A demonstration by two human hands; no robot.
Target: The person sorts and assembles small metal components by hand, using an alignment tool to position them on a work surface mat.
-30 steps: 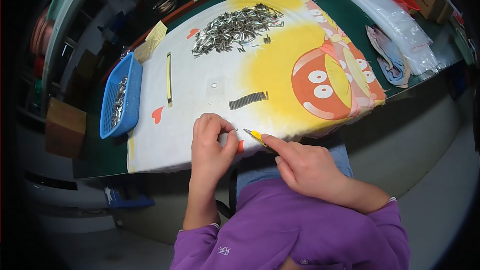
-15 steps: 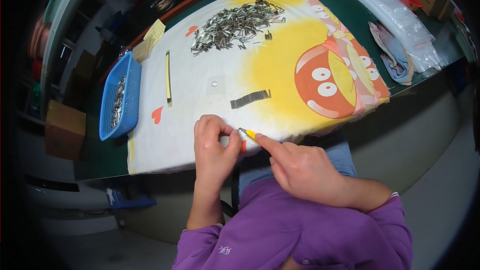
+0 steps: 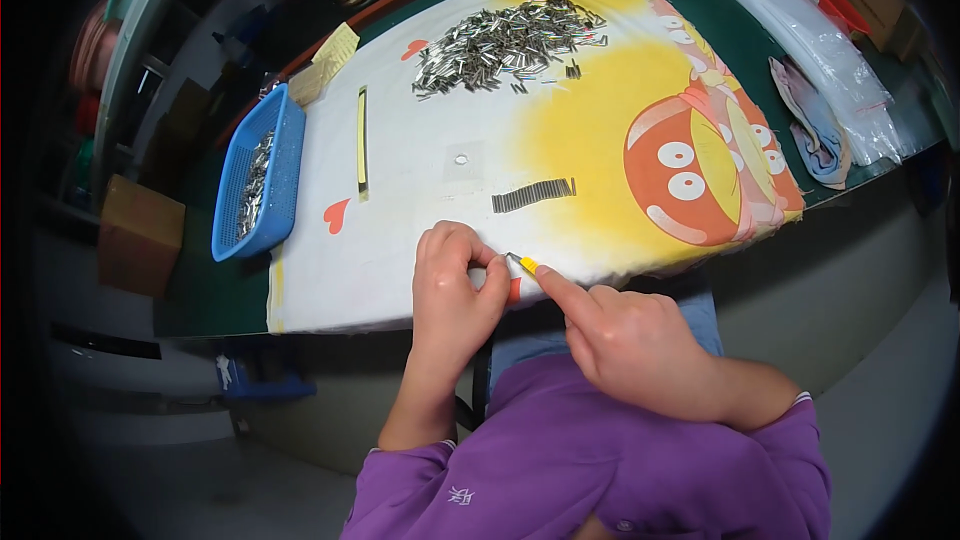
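With thumb and fingertips pinched together, my left hand [image 3: 455, 285] is closed on something too small to make out. My right hand [image 3: 640, 340] grips a slim tool with a yellow handle and a dark, narrow tip [image 3: 527, 263], its index finger stretched along the handle. The tip points at the left fingertips and is very close to them; whether it touches is unclear. Just beyond the hands, a row of small dark metal pins [image 3: 534, 194] lies side by side on the cloth. Farther back is a big heap of loose metal pins [image 3: 510, 45].
A patterned white and yellow cloth [image 3: 400, 230] covers the green table. At the left stands a blue plastic basket [image 3: 290, 180] holding metal pieces. A black and yellow strip [image 3: 362, 145] and a small clear square [image 3: 462, 160] lie on the cloth. Plastic bags [image 3: 815, 55] and a rag [image 3: 812, 130] lie right.
The whole scene has shifted a little to the right in the picture. Both hands keep nearly the same pose, with the tool tip still at the left fingertips.
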